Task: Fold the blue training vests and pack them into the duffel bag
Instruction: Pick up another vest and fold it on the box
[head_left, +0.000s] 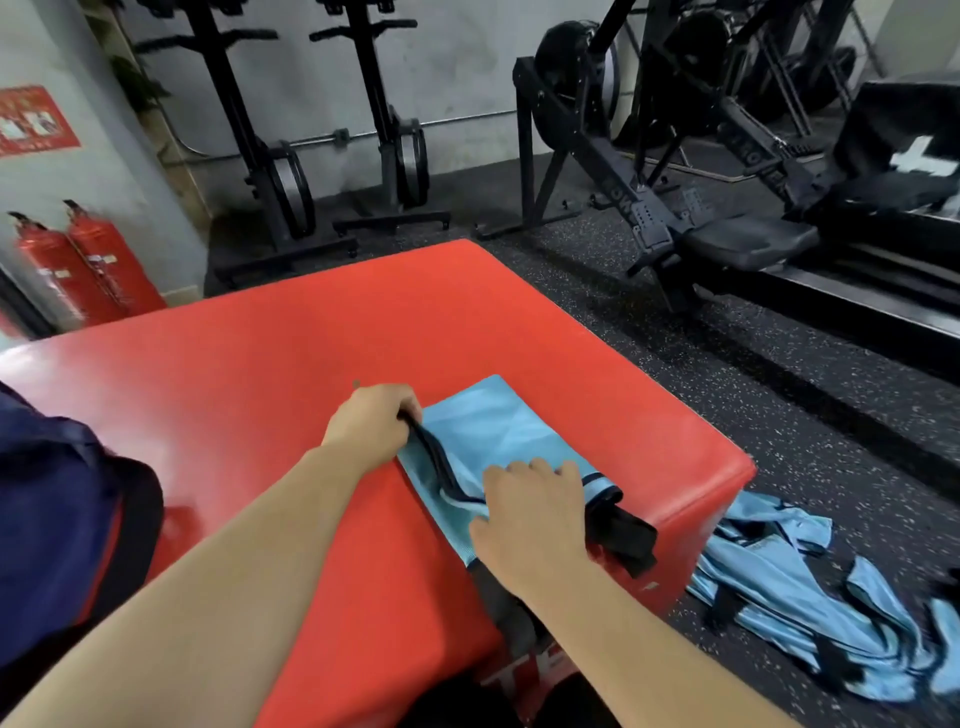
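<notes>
Grey wall (467, 67), speckled black floor (779, 415), rowing machines (649, 171), two red extinguishers (78, 270)

The right hand (524, 519) is covering the near part of the folded vest (488, 421), and the left hand (371, 423) is tucking its fingertips out of sight around the black trim. The dark blue bag (57, 519) is getting chopped off by the left edge. The pile of vests (779, 587) on the floor is blurring out and running off the right edge. Text on the wall sign (34, 122) is coming out too smeared to read.
</notes>
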